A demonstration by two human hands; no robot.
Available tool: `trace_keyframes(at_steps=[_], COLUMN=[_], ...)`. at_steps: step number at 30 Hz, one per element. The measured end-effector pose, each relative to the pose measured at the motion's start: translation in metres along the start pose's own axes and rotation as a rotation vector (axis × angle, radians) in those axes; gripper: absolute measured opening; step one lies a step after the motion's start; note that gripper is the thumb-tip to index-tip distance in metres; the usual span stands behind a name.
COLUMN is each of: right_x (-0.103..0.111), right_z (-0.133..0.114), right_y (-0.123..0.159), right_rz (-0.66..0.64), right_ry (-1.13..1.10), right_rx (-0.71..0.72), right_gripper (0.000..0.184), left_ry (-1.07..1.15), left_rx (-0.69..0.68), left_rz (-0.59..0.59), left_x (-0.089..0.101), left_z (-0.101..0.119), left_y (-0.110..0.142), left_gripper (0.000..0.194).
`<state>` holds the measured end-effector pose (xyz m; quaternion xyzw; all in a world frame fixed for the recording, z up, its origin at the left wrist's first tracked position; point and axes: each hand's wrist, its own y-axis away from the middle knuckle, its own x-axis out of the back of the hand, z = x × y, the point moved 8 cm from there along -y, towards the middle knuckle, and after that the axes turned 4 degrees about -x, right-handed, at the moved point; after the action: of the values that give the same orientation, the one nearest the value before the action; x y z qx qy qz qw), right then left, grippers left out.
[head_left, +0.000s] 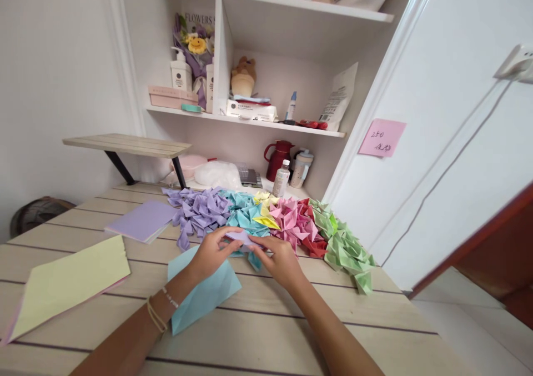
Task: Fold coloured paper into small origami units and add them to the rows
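Note:
Between my two hands, above the table, is a small folded piece of purple paper (240,238). My left hand (213,252) pinches its left side, and my right hand (277,258) pinches its right side. Under my left wrist lies a flat blue sheet of paper (208,298). Just beyond my hands spreads a heap of folded paper pieces sorted by colour: purple (204,210), blue (245,212), yellow (266,215), pink (293,223), red (315,246) and green (347,248). Fingers hide part of the purple piece.
Left on the slatted table (258,331) are a stack of purple sheets (144,220) and a stack topped with yellow-green (75,284). A small raised stand (129,144) is at the back left. Behind the heap stand a bottle (281,180), a red jug (278,162) and a tumbler (302,169).

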<state>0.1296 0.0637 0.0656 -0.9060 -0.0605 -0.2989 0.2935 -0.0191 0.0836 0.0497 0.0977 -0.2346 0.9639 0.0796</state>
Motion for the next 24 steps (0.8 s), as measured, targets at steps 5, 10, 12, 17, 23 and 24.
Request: trace_keyframes(at_steps=[5, 10, 12, 17, 23, 24], right_x=[0.000, 0.000, -0.003, -0.010, -0.011, -0.011], right_z=[0.006, 0.001, 0.001, -0.002, -0.005, -0.003], right_y=[-0.002, 0.000, 0.001, 0.004, 0.004, 0.003], right_rz=[0.000, 0.021, -0.003, -0.015, 0.014, 0.007], right_ry=[-0.086, 0.005, 0.073, 0.000, -0.163, -0.203], right_rx=[-0.057, 0.024, 0.022, 0.006, -0.086, -0.109], right_gripper=[0.032, 0.022, 0.023, 0.021, 0.021, 0.023], left_ry=[-0.156, -0.201, -0.205, -0.040, 0.234, 0.264], left_rx=[-0.069, -0.068, -0.053, 0.001, 0.113, 0.134], left_rz=[-0.026, 0.005, 0.007, 0.009, -0.128, -0.153], left_x=[0.002, 0.002, 0.001, 0.000, -0.016, -0.019], left_z=[0.011, 0.009, 0.003, -0.008, -0.013, -0.014], left_y=[-0.002, 0.000, 0.000, -0.002, 0.000, 0.001], left_gripper=[0.031, 0.028, 0.021, 0.022, 0.028, 0.029])
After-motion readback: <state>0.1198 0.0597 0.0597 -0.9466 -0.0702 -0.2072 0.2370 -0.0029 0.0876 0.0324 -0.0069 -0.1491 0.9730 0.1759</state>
